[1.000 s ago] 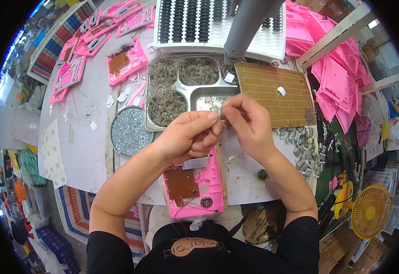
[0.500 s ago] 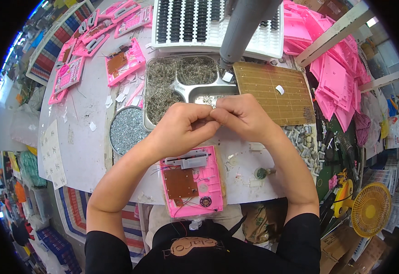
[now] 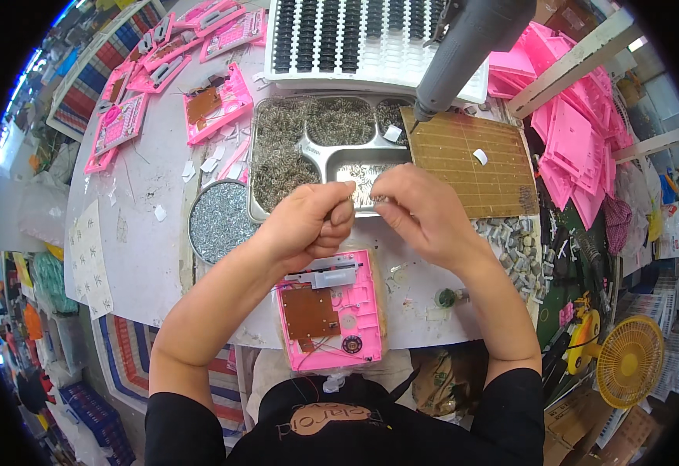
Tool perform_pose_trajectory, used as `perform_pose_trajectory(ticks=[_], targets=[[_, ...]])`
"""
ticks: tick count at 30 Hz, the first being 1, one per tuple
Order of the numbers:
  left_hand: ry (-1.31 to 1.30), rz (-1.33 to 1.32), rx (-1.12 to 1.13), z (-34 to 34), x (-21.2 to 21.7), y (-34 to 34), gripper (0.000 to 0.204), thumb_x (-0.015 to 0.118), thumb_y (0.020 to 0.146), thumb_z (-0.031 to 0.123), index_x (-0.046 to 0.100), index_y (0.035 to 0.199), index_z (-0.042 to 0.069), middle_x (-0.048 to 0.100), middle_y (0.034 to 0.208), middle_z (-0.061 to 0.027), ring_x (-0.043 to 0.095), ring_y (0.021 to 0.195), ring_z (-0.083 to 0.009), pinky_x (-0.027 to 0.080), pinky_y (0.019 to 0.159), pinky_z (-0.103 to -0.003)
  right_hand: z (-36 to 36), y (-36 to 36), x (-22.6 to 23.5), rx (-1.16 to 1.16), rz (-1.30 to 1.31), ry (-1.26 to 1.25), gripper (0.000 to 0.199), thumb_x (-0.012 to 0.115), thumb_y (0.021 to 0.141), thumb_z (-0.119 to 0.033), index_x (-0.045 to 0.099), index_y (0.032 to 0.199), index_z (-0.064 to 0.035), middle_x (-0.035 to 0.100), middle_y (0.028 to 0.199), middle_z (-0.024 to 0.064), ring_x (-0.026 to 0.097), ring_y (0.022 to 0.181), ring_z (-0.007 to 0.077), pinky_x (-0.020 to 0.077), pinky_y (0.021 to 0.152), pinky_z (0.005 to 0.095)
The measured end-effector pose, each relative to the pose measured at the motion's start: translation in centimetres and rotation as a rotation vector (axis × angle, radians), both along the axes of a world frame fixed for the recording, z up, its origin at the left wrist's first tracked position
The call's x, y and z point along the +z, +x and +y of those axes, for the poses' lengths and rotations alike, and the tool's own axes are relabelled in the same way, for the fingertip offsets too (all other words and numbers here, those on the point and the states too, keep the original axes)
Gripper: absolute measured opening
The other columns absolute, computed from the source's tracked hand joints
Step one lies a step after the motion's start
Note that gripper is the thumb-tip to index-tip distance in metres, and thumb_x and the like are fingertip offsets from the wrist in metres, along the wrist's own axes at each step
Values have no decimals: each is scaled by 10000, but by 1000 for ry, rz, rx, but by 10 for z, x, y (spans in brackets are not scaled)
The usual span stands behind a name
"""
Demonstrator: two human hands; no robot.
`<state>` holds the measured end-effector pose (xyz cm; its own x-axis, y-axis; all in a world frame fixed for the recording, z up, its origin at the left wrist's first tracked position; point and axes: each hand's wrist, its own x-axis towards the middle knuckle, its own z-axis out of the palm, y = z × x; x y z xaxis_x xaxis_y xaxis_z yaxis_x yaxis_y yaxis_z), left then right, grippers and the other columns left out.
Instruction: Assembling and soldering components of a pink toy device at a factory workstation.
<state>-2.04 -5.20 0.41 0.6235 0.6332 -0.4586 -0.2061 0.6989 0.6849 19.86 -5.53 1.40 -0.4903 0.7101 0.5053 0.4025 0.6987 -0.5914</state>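
A small metal spring [image 3: 376,199] is pinched between the curled left hand [image 3: 308,225] and right hand [image 3: 421,211] above the pink case [image 3: 331,311].

I see open table [image 3: 149,233] left of the round dish of screws [image 3: 219,220]. Ahead, the metal tray [image 3: 320,151] and hanging screwdriver [image 3: 463,54] block my hands [image 3: 370,213]; the pink case [image 3: 330,309] fills the near edge.
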Motion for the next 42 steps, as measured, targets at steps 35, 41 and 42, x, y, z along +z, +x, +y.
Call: perform_pose_trajectory(ticks=[35,41,42], targets=[[858,974,-162,49,-13,14,616,473,1022,481,585,625,23,510,536,-32,500,498,-134,428,525,-310,9,6,-1,-108,-207,222,101,685,830,-147,671,897,-74,642,807,52,636,719,257,509,608,368],[1059,670,8,29,-4,20,347,584,984,316,670,965,-19,632,726,-90,608,667,-140,475,602,-310,13,17,2,-120,-71,-580,165,655,875,-166,671,913,-6,666,762,129,628,679,308,483,627,378],[1036,526,48,24,-2,20,303,603,977,270,657,1012,-26,634,751,-103,611,693,-141,478,615,-317,15,17,0,-98,-43,-642,173,659,872,-170,672,913,-3,669,764,137,628,677,306,479,628,371]])
